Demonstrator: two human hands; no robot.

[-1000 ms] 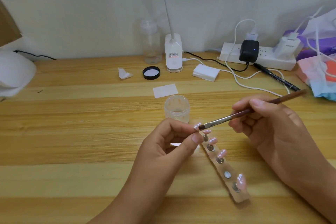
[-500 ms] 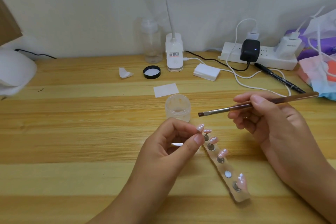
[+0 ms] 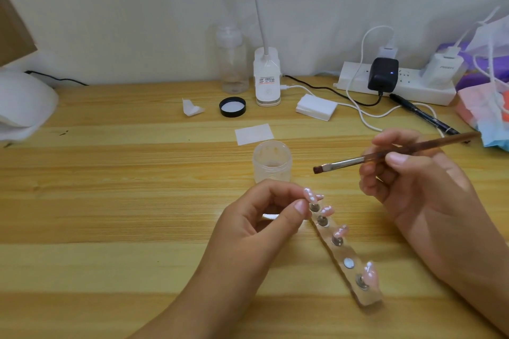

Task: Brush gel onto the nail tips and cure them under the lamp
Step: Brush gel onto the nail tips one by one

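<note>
We judge the glossy pink nail tip (image 3: 309, 195) light and smudge-prone: left grip (image 3: 261, 220) pinches beneath it, right grip (image 3: 413, 184) holds the brown-handled brush (image 3: 341, 164).

This looks like a home desk set up for nail work. A pale wooden counter (image 3: 110, 201) stands against a plain white wall (image 3: 137, 8). At far right is a power strip (image 3: 358, 82) crowded with chargers (image 3: 443, 71). There is a desk lamp (image 3: 267, 77) at the far middle and a white curing lamp (image 3: 22, 102) at far left. A stack of wipes (image 3: 316, 107) and, nearer, a rack of nail tips (image 3: 347, 259) lie out.
</note>
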